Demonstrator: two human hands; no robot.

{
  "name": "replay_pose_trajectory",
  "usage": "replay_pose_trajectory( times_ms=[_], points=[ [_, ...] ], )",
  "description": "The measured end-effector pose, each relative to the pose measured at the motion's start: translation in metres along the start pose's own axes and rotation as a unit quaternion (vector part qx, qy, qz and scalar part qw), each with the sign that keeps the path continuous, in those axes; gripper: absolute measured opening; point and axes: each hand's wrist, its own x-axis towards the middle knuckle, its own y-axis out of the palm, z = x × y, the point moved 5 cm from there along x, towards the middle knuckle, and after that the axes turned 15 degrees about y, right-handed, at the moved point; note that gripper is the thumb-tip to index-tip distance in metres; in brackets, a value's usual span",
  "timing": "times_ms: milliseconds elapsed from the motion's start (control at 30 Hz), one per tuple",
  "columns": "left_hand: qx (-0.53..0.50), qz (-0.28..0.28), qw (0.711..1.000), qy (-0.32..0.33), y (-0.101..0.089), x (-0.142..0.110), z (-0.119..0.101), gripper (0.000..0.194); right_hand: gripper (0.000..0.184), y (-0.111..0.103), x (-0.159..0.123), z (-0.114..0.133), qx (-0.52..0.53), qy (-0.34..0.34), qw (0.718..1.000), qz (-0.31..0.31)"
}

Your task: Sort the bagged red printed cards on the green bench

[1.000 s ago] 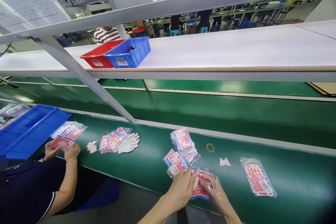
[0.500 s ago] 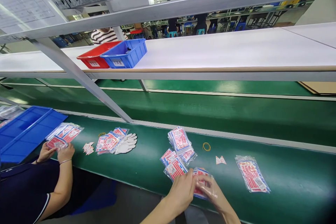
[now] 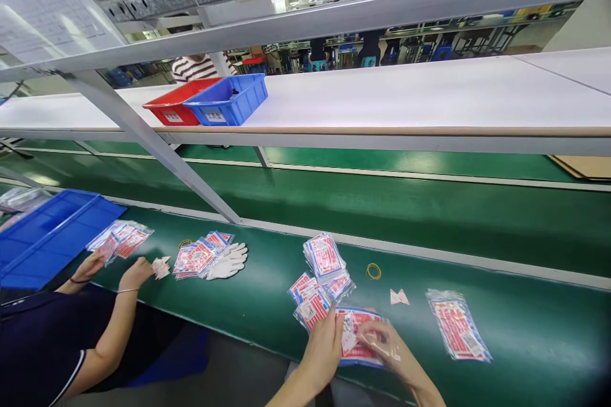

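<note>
My left hand grips the left edge of a flat plastic packet with red, white and blue print, low over the green bench. Over the packet's face, my right hand has its fingers bent and pressed together; what they hold, if anything, is hidden. Clear plastic glints around this hand. A small pale patch shows on the packet beside its fingertips. Just beyond my left hand lie overlapping piles of similar packets. Farther right are two small pink-and-white triangular pieces and another stack of packets.
Yellow rubber bands lie on the green bench. A white glove rests against more packets to the left. A co-worker's hands work near a blue bin. A metal-framed shelf holds red and blue trays.
My hands have moved apart, uncovering more of the packet between them. The co-worker's hands have separated too, one shifting right toward small pink-and-white pieces.
</note>
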Motion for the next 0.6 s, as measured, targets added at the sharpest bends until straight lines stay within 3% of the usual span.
replay_pose_trajectory(
  times_ms=[200,467,533,600],
  points=[
    [0.012,0.008,1.0,0.01,0.001,0.003,-0.004,0.078,0.051,0.007,0.008,0.013,-0.019,-0.001,1.0,0.024],
    [-0.047,-0.043,0.998,-0.013,-0.014,0.006,-0.001,0.07,0.061,0.008,0.004,0.013,-0.034,0.019,0.997,0.067],
    [-0.047,-0.037,0.998,-0.014,-0.019,0.008,-0.011,0.067,0.059,0.009,0.005,0.006,0.007,0.021,0.998,0.052],
    [-0.019,-0.013,1.0,-0.014,-0.022,0.01,-0.026,0.068,0.054,0.015,0.009,-0.007,0.101,0.025,0.991,0.08]
  ],
)
